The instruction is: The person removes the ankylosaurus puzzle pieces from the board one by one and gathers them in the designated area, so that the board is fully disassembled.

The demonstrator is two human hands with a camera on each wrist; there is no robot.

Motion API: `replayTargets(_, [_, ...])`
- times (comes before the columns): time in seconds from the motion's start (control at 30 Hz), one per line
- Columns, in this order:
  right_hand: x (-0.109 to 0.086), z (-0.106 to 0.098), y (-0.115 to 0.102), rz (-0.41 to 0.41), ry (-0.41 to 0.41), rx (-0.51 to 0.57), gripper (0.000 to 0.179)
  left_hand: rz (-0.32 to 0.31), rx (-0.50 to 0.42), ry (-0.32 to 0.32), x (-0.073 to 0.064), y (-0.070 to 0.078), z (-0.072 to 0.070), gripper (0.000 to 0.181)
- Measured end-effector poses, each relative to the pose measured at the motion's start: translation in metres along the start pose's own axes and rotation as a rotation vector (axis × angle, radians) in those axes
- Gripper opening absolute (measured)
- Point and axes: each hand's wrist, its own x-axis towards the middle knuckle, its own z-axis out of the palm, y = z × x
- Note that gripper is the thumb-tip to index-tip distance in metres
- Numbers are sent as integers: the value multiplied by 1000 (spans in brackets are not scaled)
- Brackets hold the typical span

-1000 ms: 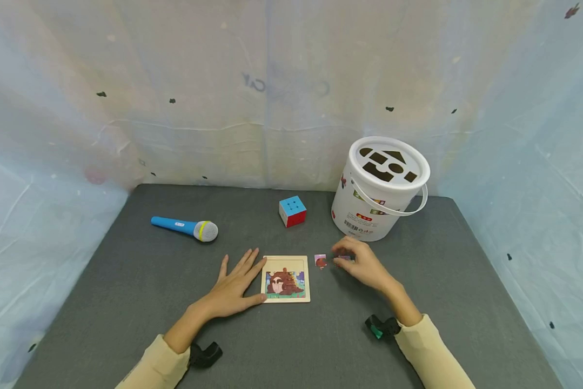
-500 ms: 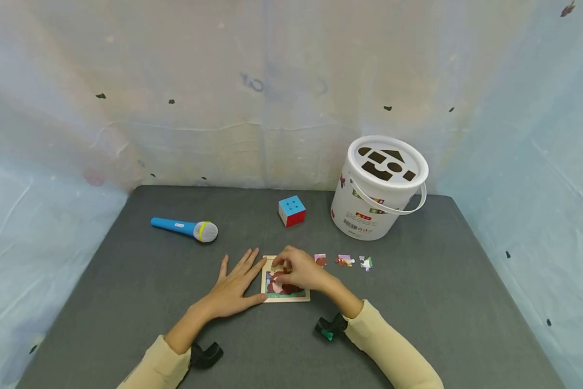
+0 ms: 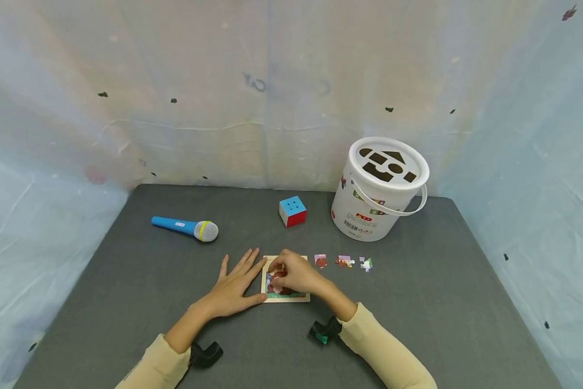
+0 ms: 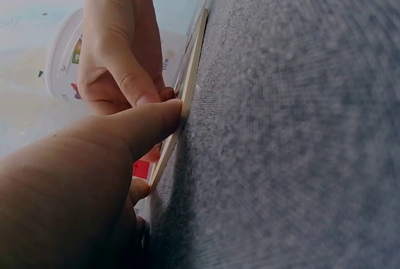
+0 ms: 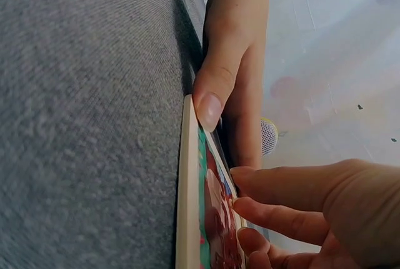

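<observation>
A square wooden jigsaw puzzle [image 3: 285,299] with a brown picture lies on the table, its upper band bare wood. My left hand [image 3: 235,286] spreads flat at its left side, the thumb resting on the lower left corner and the other fingertips by the upper left edge. Over the picture is my right hand [image 3: 296,273], thumb and fingers bent down around a puzzle piece at the upper left of the picture; the fingers mostly hide it. In the right wrist view the fingertips [image 5: 244,206] are right at the puzzle's surface. Three loose puzzle pieces [image 3: 344,261] lie in a row to the right.
Behind the puzzle sits a blue, red and white puzzle cube [image 3: 293,211]. At the back right stands a white bucket [image 3: 369,213] with shape holes in its lid. A blue toy microphone [image 3: 184,227] lies at the left. Plastic sheeting hangs behind the grey table [image 3: 223,356].
My right hand has moved left from the loose pieces onto the puzzle, uncovering the pieces it overlapped, then shifted slightly further left. My left hand has stayed put.
</observation>
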Motion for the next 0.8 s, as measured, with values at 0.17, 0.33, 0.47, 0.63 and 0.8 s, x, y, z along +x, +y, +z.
replayTargets(0.17, [0,0,-1,17,-3,2,21,-6,-9,-7,0,0,0,88])
replayTargets(0.33, [-1,0,-2,23,1,15,21,-1,-12,-2,0,1,-1,87])
replayTargets(0.47, [-2,1,-3,25,4,25,21,16,-15,15,0,0,0,87])
replayTargets(0.63, [-1,2,-2,33,-1,18,21,31,-20,37,0,-3,3,87])
replayTargets(0.8, [-1,3,-3,40,2,-4,22,30,-13,45,0,-3,5,86])
